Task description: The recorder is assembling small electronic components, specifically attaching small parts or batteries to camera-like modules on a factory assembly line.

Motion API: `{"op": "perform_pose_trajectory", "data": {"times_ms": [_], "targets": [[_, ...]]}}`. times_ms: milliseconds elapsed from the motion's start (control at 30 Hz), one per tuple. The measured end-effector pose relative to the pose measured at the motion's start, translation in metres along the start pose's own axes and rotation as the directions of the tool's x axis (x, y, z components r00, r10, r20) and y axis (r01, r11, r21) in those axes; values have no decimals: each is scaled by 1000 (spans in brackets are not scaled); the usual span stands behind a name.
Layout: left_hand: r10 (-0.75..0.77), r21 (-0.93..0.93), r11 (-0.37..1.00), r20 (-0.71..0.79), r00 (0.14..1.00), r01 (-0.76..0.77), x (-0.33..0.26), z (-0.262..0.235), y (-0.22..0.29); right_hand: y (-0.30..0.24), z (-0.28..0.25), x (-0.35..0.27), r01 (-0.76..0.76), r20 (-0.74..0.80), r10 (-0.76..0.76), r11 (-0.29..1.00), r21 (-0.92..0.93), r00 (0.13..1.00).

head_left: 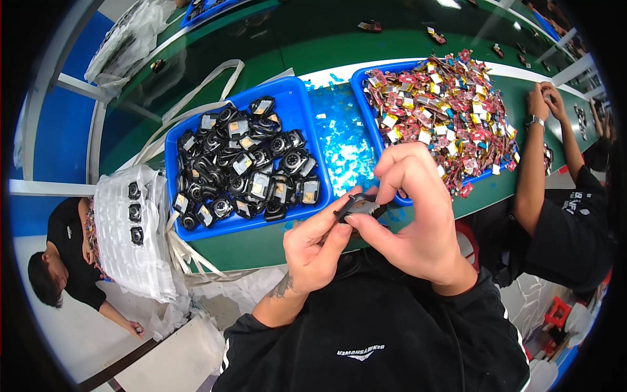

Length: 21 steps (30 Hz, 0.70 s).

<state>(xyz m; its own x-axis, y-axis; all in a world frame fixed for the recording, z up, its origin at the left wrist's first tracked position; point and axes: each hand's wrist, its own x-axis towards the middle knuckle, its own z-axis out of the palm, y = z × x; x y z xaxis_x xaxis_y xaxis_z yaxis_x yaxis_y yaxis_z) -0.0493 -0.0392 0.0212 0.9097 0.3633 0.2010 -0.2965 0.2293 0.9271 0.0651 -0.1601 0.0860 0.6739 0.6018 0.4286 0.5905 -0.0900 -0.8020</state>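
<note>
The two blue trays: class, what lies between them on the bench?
In the head view, a spread of small blue pieces lies between the left tray and the right tray.

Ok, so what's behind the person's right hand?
Behind the right hand is a blue tray heaped with small red circuit boards, some showing white or yellow patches. The hand covers part of the tray's near edge, so whatever lies there can't be seen.

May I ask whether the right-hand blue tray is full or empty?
Full: red circuit boards pile up past the rim of the blue tray.
</note>
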Motion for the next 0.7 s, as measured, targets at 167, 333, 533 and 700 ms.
{"op": "perform_pose_trajectory", "data": {"times_ms": [167,333,533,700], "targets": [[-93,-136,987,-84,992,82,3,1,-5,17,8,0,3,142,0,1000,-21,990],[-103,-165,984,-221,970,67,13,-2,-8,33,-1,-16,-357,150,325,810,465,934],[-71,-167,985,-199,977,37,19,4,14,25,2,-19,-432,224,372,815,385,901],[132,469,870,80,988,-154,29,-28,27,26,2,-15,-490,284,399,707,510,872]]}}
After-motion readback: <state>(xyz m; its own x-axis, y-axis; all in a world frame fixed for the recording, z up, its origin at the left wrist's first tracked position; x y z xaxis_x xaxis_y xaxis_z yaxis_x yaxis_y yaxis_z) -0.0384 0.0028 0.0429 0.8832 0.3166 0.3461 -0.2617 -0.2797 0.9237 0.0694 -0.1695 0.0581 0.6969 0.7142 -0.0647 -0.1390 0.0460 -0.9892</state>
